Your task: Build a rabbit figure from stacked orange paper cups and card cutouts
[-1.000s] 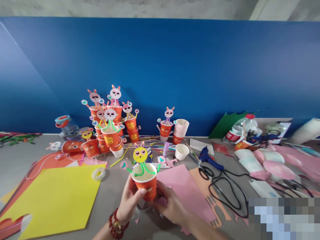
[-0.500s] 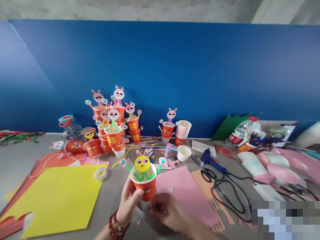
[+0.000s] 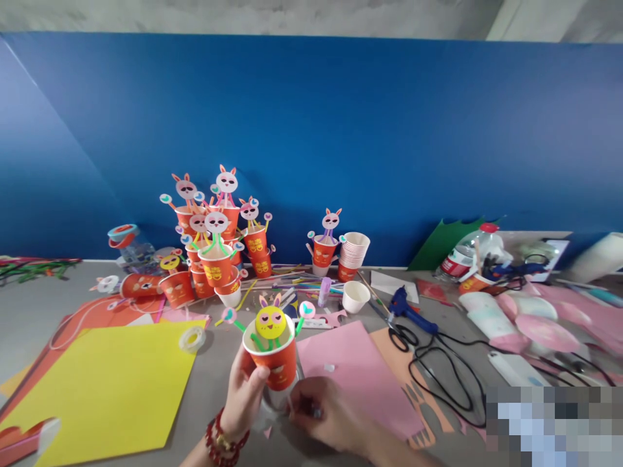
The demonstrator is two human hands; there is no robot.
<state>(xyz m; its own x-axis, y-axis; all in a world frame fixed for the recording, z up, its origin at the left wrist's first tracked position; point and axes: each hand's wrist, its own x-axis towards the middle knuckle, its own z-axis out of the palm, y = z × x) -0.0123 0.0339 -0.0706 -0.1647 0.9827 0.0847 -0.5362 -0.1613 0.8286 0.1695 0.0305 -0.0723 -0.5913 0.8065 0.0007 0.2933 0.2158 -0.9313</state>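
My left hand (image 3: 246, 389) is wrapped around a red paper cup (image 3: 280, 370) with a white rim, held upright above the table. A yellow round paper face (image 3: 270, 322) with rabbit ears stands in the cup's mouth on green pipe cleaners. Pink paper discs with heart shapes top the green arms at both sides of the rim. Close below the cup, my right hand (image 3: 324, 412) is closed, its fingertips pinched together beside the cup's base. What they hold is too small and blurred to name. Something pale and see-through shows under the cup.
Finished rabbit cups (image 3: 217, 266) stand grouped at the back left. Stacked paper cups (image 3: 351, 259) and a single white cup (image 3: 356, 296) sit centre. A blue glue gun (image 3: 411, 311), black-handled scissors (image 3: 403, 338), a yellow sheet (image 3: 121, 389), a pink sheet (image 3: 357, 376) and tape (image 3: 193, 338) surround the hands.
The view has shifted slightly. The yellow face sits a little lower in the cup, with less of its green pipe cleaners showing. Both hands keep nearly the same places.
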